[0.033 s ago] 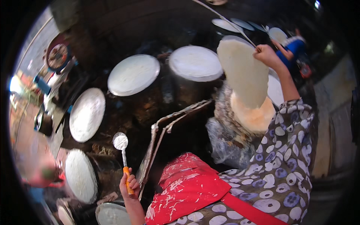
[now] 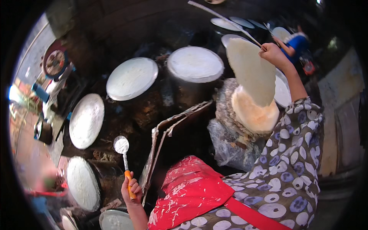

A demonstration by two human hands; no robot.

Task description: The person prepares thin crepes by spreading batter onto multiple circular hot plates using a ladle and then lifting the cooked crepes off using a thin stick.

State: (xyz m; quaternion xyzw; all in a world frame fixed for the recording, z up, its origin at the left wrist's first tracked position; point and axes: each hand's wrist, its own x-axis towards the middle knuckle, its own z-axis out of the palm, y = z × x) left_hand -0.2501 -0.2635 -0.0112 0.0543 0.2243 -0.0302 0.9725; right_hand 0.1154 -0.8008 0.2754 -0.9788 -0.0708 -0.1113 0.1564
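In the lower left of the frame, the left hand point(image 2: 131, 188) has its fingers closed around the orange handle of a ladle point(image 2: 122, 145), and the round bowl of this ladle points upward and carries a white, wet substance. The right hand point(image 2: 274, 55), in the upper right of the frame, is clenched around the near end of a thin stick point(image 2: 222, 19), which goes up toward the top edge. Below this stick and the fist hangs a thin, pale, soft sheet point(image 2: 249, 69), right of the centre. Its lower end covers, in this view, a part of a round orange-white disc point(image 2: 255, 111); I cannot tell if they touch. Just below the disc lies a crumpled clear plastic point(image 2: 230, 147). Round surfaces with a white layer make a curve: two at the upper centre point(image 2: 132, 79) point(image 2: 195, 64), and two at the left point(image 2: 86, 121) point(image 2: 83, 184). A red apron point(image 2: 191, 191), splashed with white, fills the bottom centre. In the upper right, farther away, there is a person in blue point(image 2: 297, 46).
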